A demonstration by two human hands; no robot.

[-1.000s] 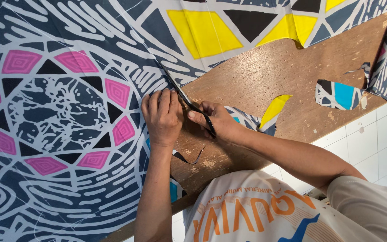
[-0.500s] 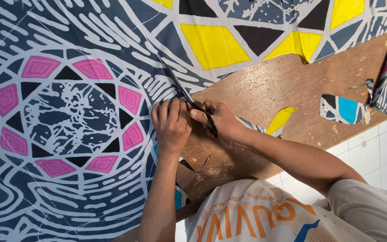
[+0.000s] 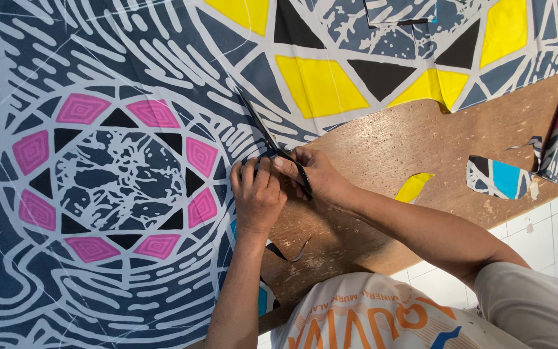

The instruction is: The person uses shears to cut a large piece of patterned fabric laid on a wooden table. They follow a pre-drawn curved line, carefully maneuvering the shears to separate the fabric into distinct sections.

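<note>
Compared with the frames of a second and half a second earlier, the camera view is shifting so that both hands and the pink-and-navy medallion print are sliding toward the lower right of the frame, while the hands themselves are keeping the same grip and the same place on the cloth edge; judged from this, the cutting is advancing only slightly along the edge and is far from finished. The right hand, at the centre of the frame, is closing its fingers around the handles of the black-handled metal scissors, so it is clamped on the tool. The left hand, just beside and touching it, is pinching the edge of the large printed fabric sheet in grey, white, pink and yellow with its fingers drawn together. The scissors are lying at the boundary where the cloth meets the bare brown wooden desk; their long axis is running diagonally, from the handles at the frame's centre up and to the left, with the blades pointing toward the upper left, into the cloth. Small cut-off scraps, one yellow and one blue and grey, are resting on the desk at the right, well apart from the hands.
</note>
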